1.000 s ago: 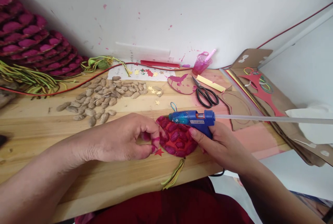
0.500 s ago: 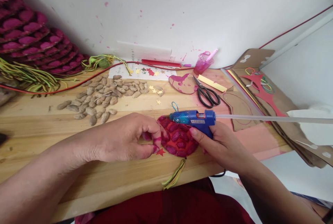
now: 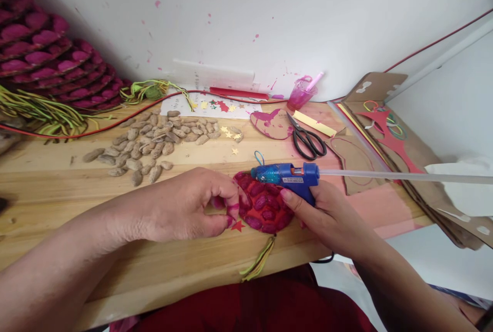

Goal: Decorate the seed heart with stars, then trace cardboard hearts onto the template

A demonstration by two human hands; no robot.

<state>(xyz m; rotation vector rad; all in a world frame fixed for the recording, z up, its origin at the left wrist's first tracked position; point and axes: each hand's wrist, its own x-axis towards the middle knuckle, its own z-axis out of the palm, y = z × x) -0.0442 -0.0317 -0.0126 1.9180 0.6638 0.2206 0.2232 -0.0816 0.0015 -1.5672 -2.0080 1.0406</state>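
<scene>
A blue glue gun [image 3: 287,174] with a long clear glue stick is in my right hand [image 3: 321,214], its nozzle pointing left over a heart-shaped piece [image 3: 265,214] covered with magenta shells. Against the left edge of that piece rests my left hand [image 3: 217,203], with curled fingers. Its thumb and a fingertip come together beside a red star [image 3: 238,226]; whatever they may pinch is too small to make out. A blue loop [image 3: 259,157] sticks up at the top of the piece, and a green-yellow tassel [image 3: 260,258] hangs from its bottom.
Peanuts [image 3: 142,142] lie in a loose pile at the left. Black scissors [image 3: 307,139], a painted cardboard heart [image 3: 271,124] and a pink cup [image 3: 300,94] are further back. Cardboard sheets [image 3: 423,188] lie at the right. A red cable [image 3: 134,114] crosses the table's back.
</scene>
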